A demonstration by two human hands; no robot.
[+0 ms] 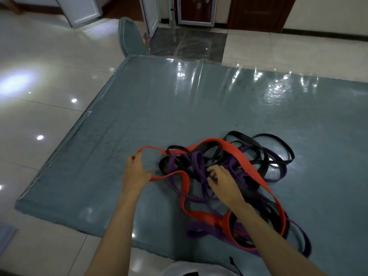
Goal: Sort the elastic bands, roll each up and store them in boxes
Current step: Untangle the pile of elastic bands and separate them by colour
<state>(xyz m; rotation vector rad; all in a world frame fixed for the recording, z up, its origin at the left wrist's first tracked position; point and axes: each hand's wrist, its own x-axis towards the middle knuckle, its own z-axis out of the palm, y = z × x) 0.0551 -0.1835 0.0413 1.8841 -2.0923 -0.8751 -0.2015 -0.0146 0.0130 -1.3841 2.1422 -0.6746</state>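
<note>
teal table [199, 108], tangled bands [229, 176], hands [137, 172] gripping

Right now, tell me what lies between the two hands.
In the head view, between the left hand and right hand lie a red band loop, purple bands and black bands, on the table.

- The worktop [199, 108] wears blue-grey cloth under a clear, glossy plastic sheet that wrinkles and catches the light.
- The bands [229, 176], red, purple and black, look like flat, matt rubber, smooth on the face.
- The floor [49, 76] is pale polished tile, highly glossy.
- The chair [130, 36] shows matt blue-grey cloth.
- The door [256, 10] looks like dark wood.
</note>
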